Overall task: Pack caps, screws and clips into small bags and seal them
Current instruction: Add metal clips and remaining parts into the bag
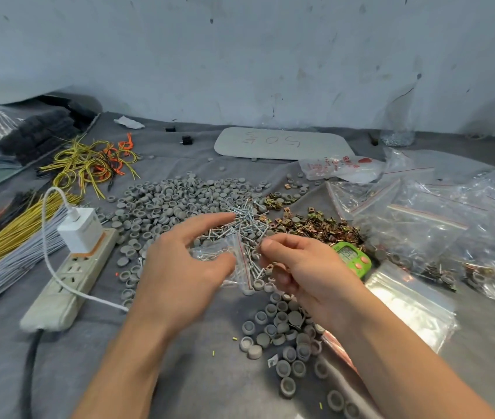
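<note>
With the left hand (185,267) pinching a small bag (225,256) and the right hand (299,269) curled round small parts (269,270) beside its mouth, a slack opening could spill them.

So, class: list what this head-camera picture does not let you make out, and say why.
Head view throughout.
The green timer's reading: digits too small and blurred.
Contents of the small bag held by the left hand: crumpled, glinting plastic blurs them.
What, if anything, the right hand pinches: its curled fingers hide it.
The black cable: cut off by the bottom edge.
</note>
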The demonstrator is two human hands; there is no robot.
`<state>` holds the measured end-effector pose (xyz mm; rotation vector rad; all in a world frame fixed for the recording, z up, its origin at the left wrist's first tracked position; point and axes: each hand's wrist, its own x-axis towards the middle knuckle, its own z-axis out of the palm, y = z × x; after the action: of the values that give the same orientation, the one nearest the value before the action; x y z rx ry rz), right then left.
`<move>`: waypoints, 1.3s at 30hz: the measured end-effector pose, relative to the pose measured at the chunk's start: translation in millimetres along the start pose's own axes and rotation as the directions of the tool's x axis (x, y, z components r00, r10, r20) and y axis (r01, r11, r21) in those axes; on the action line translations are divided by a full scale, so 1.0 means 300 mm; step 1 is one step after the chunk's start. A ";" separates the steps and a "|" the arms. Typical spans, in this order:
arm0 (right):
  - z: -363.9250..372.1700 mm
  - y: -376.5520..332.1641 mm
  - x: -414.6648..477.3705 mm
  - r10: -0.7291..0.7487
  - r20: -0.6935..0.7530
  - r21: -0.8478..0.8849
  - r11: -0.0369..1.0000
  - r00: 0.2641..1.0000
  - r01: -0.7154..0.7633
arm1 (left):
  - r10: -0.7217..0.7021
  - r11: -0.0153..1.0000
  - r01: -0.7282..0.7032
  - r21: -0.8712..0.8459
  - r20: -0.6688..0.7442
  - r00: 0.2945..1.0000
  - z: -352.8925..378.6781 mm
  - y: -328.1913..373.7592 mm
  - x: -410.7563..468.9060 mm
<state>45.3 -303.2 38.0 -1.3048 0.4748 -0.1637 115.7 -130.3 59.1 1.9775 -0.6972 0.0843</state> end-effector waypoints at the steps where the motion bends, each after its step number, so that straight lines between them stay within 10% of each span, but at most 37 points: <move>1: 0.003 0.002 0.004 -0.018 -0.014 -0.024 1.000 1.000 0.017 | 0.011 0.997 -0.015 0.080 0.049 0.999 -0.020 -0.007 -0.005; 11: 0.021 0.005 0.022 -0.054 -0.202 -0.139 0.990 0.978 0.026 | -0.044 0.837 -0.092 0.540 0.234 0.971 0.051 -0.072 0.027; 17: 0.046 -0.023 0.017 -0.190 -0.269 -0.306 0.947 0.944 0.103 | -0.100 0.932 0.058 0.358 0.100 0.990 0.075 -0.100 0.056; 22: 0.088 -0.029 0.021 -0.352 0.000 -0.716 0.653 0.936 0.245 | -0.027 0.988 0.013 0.157 0.084 0.996 0.069 -0.094 0.040; 29: 0.045 -0.059 0.013 -0.137 -0.095 -0.107 0.986 0.986 0.126 | -0.059 0.987 0.057 -0.148 -0.008 0.998 0.044 -0.111 0.042; 39: 0.023 -0.067 0.027 -0.065 -0.100 0.130 0.988 0.993 0.078 | -0.053 0.992 0.056 -0.117 0.029 0.998 0.061 -0.089 0.026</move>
<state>58.6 -305.5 56.5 -1.1869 0.4897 -0.3142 131.6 -140.0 31.6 1.8856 -0.6497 -0.0149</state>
